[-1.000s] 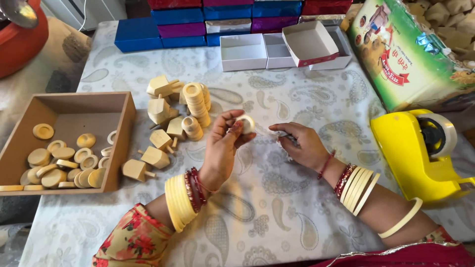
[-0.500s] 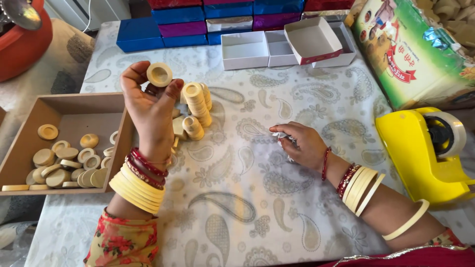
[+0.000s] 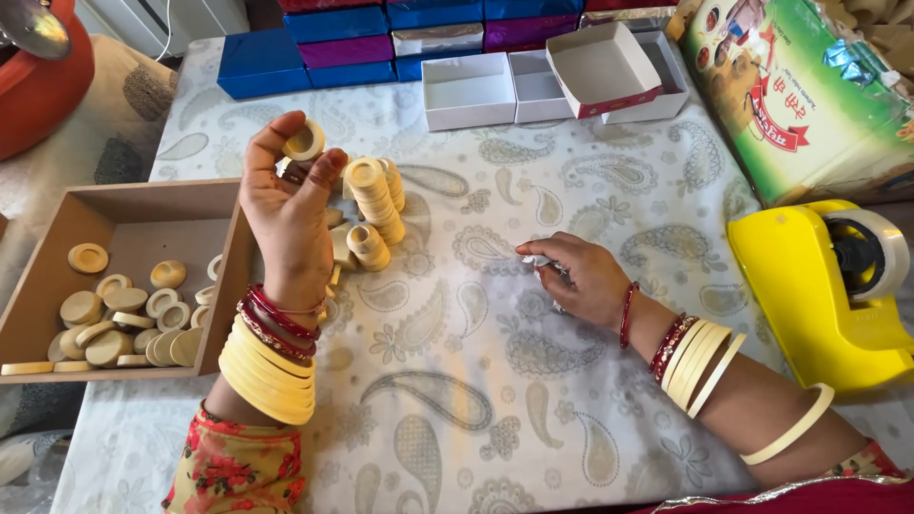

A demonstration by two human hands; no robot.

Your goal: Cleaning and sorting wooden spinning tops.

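My left hand (image 3: 288, 205) is raised over the table with a small cream ring-shaped disc (image 3: 305, 143) pinched between thumb and fingertips. It hovers beside a pile of similar cream discs (image 3: 373, 205), some of them stacked in leaning columns. My right hand (image 3: 578, 279) rests on the patterned tablecloth (image 3: 457, 381) with its fingers curled on a small clear, whitish scrap (image 3: 533, 259); what the scrap is I cannot make out. Both wrists carry cream and red bangles.
A brown cardboard tray (image 3: 228, 276) with several cream discs sits at the left. A yellow tape dispenser (image 3: 819, 286) stands at the right. Open white boxes (image 3: 471, 90) and blue and purple boxes (image 3: 262, 62) line the far edge. A green printed bag (image 3: 809, 86) lies far right.
My left hand went from the middle of the table up to the left with the disc, and now sits slightly lower and nearer the disc pile. My right hand has stayed in place.
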